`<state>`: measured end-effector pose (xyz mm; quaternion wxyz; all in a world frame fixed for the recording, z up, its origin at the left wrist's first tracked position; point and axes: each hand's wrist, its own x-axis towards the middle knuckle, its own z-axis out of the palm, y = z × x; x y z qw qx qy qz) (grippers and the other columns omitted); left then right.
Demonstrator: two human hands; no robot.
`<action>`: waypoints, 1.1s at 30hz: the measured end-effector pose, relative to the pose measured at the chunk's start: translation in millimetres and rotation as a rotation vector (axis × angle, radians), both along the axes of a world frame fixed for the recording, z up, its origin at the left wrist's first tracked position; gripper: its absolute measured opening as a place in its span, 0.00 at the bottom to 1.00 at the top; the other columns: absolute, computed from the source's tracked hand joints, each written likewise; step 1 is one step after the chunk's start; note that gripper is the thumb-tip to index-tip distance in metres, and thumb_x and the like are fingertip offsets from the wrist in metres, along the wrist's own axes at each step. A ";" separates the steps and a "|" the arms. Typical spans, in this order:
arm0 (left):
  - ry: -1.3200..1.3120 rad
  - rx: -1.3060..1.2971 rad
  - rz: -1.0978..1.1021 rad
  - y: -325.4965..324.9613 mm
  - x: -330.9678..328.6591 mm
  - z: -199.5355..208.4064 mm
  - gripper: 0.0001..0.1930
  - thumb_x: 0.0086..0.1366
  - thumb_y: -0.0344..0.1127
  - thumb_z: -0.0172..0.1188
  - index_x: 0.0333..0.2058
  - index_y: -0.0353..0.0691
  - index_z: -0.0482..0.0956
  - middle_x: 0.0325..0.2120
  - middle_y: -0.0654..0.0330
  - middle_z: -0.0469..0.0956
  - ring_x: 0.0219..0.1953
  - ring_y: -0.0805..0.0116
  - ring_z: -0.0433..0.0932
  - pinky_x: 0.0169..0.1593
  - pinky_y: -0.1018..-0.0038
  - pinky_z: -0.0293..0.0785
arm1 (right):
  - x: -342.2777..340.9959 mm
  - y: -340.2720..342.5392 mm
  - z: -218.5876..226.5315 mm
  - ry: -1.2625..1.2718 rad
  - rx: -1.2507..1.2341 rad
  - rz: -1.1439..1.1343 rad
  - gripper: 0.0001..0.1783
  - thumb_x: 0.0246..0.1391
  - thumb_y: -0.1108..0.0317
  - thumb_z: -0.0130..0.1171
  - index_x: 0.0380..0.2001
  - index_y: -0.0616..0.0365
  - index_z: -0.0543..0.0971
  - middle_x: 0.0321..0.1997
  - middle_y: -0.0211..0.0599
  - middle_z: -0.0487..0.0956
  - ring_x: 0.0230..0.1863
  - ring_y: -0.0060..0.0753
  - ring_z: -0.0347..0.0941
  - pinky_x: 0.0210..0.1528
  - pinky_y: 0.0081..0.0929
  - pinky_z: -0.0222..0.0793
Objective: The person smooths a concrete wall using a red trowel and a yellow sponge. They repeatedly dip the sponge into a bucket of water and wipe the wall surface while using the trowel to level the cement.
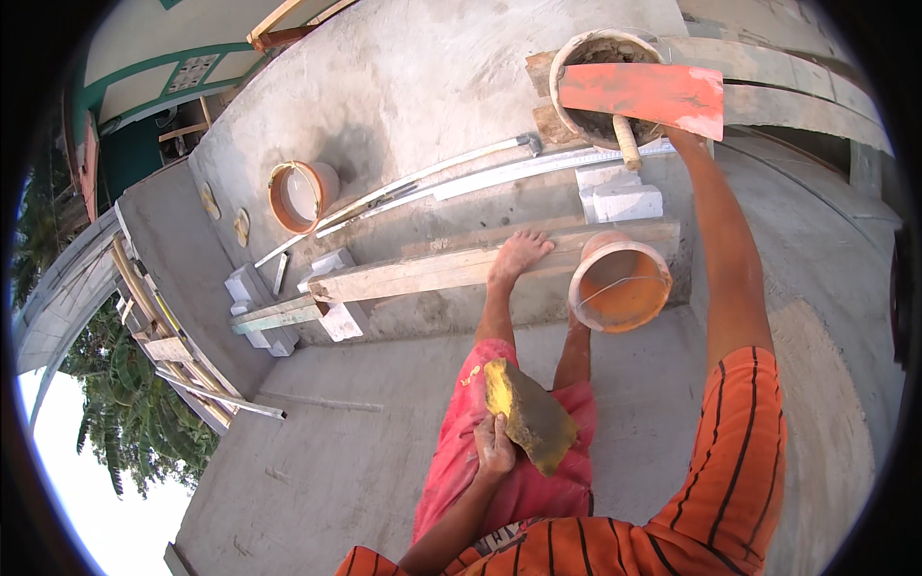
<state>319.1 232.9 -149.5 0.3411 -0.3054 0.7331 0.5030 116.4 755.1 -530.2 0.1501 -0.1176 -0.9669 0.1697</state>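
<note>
In my left hand [495,444] is a flat yellow slab [531,418], its broad face smeared with grey mortar. It is held in front of my pink shorts, my fingers closed on its lower left edge. My right arm stretches far forward, and my right hand [684,140] grips a long red plastering float [642,94] from below; most of its fingers are hidden. The float lies level across the mouth of a mortar bucket [565,67]. A trowel's wooden handle [627,144] sticks out of that bucket, under the float.
My foot [519,257] stands on a wooden plank [423,274] resting on white blocks [626,200]. Beside it is an orange-stained bucket [622,285]. Farther left are another bucket [303,196] and sandals [241,226]. Long metal straightedges [461,158] lie beyond the plank.
</note>
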 end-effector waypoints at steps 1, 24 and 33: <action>0.014 -0.020 -0.023 1.6 -1.4 2.8 0.14 0.68 0.33 0.43 0.28 0.28 0.71 0.21 0.59 0.73 0.24 0.74 0.66 0.29 0.74 0.64 | 4.0 -11.5 12.6 0.079 -0.109 0.063 0.23 0.48 0.56 0.62 0.47 0.49 0.73 0.49 0.33 0.74 0.52 0.37 0.68 0.53 0.38 0.63; 0.600 0.307 -0.802 122.1 -63.3 19.2 0.17 0.69 0.36 0.40 0.39 0.25 0.72 0.34 0.53 0.77 0.36 0.63 0.75 0.43 0.72 0.69 | 359.5 -146.0 620.4 -1.360 1.054 -0.626 0.15 0.54 0.66 0.48 0.42 0.64 0.73 0.49 0.44 0.71 0.51 0.41 0.66 0.52 0.43 0.63; 1.273 1.446 -1.197 464.4 8.2 436.0 0.14 0.66 0.33 0.39 0.29 0.31 0.72 0.19 0.51 0.70 0.21 0.53 0.67 0.27 0.64 0.62 | 517.8 -169.8 883.7 -0.217 0.936 -1.833 0.14 0.52 0.65 0.54 0.38 0.64 0.75 0.35 0.39 0.76 0.37 0.37 0.72 0.39 0.33 0.68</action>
